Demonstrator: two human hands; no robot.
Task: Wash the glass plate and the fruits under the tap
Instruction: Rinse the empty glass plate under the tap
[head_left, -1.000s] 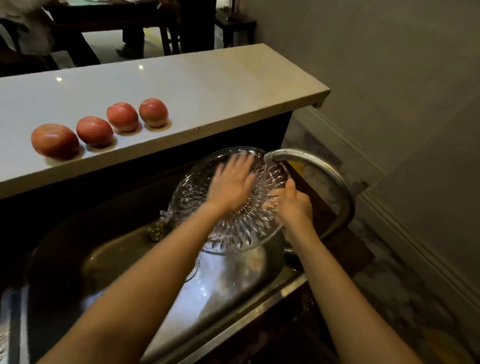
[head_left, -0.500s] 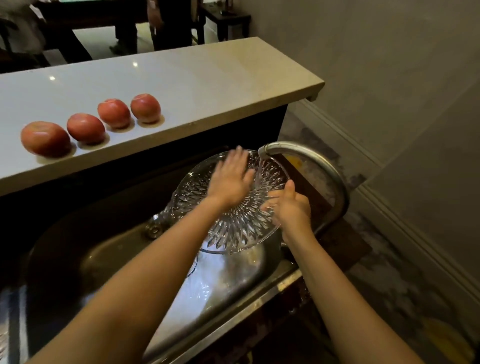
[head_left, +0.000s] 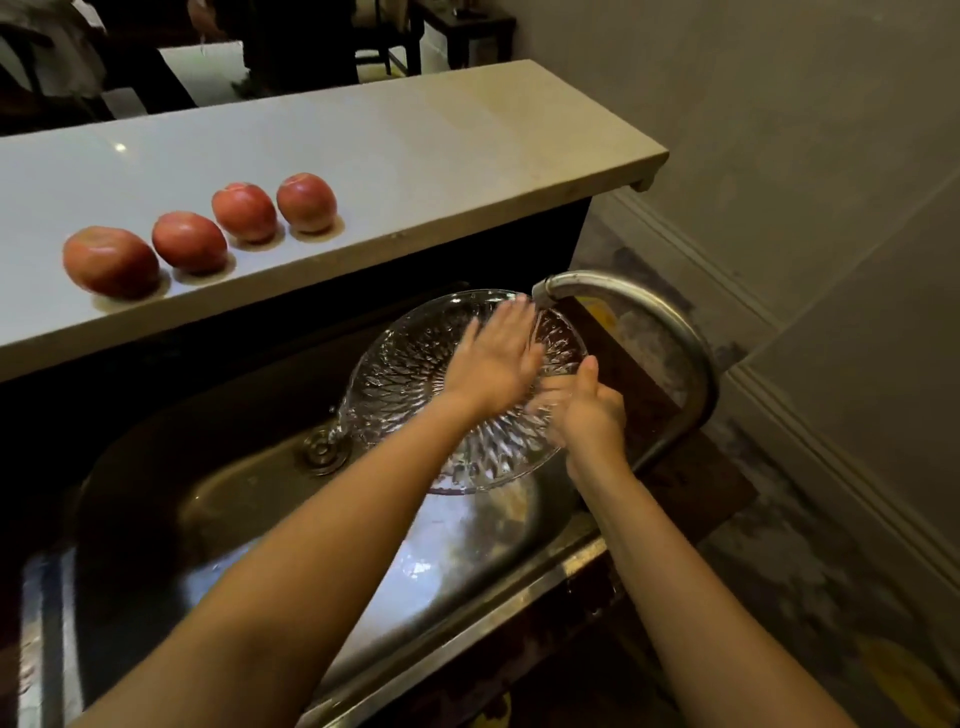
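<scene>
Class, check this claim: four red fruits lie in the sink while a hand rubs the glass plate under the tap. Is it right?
No. The head view shows the four fruits in a row on the counter, not in the sink. The left hand does rub the glass plate under the tap.

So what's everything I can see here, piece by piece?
fruits: four, red, in a row on the counter
counter: one, pale, behind the sink
glass plate: one, clear, tilted over the sink under the tap's spout
tap: one, curved metal, right of the sink
sink: one, steel, wet
drain: one, metal, sink floor
wall: grey, right side
left hand: flat on the plate's face, blurred
right hand: grips the plate's right rim
</scene>
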